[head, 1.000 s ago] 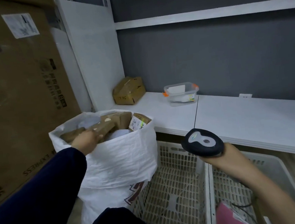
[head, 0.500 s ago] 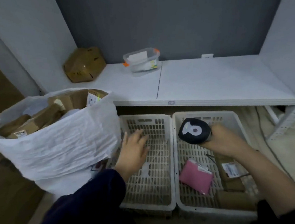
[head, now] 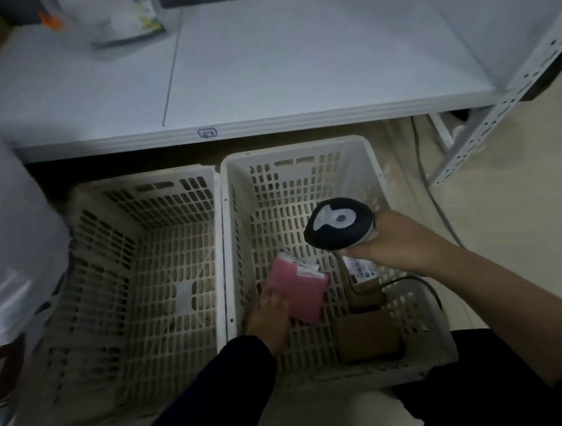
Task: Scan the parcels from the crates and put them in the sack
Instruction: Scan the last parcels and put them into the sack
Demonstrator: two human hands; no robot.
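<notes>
Room: it is dim here. A pale floor [head: 513, 243] lies under and to the right of the right crate [head: 303, 173].
Tabletop: the white tabletop [head: 293, 59] is higher up, behind the right crate.
Right crate: it is white and full of holes. In it are a pink parcel [head: 300, 289], a brown parcel [head: 363, 280] with a white label, and a small brown box [head: 367, 339].
Pink parcel: it is in the left half of the right crate, tilted, with its white label at the far end.
Brown ones: both are in the right half of the right crate, with the box nearer to me.
Left crate [head: 156, 203]: it touches the right crate's left side.
Sack: the white sack [head: 6, 236] is well to the left of the right crate, past the left crate.
Left grip [head: 270, 319]: it is down inside the right crate, fingers on the pink parcel's near left corner. I cannot tell if they pinch it.
Right grip [head: 397, 236]: it is above the right crate, curled tight round the black scanner [head: 340, 223].
Cable [head: 411, 279]: it is black and loops over the right crate's right side.
Tub: a clear tub [head: 119, 16] is on the tabletop, far behind and left of the right crate. It looks blurry.
Shelf leg [head: 501, 108]: white metal with holes, behind and right of the right crate.
</notes>
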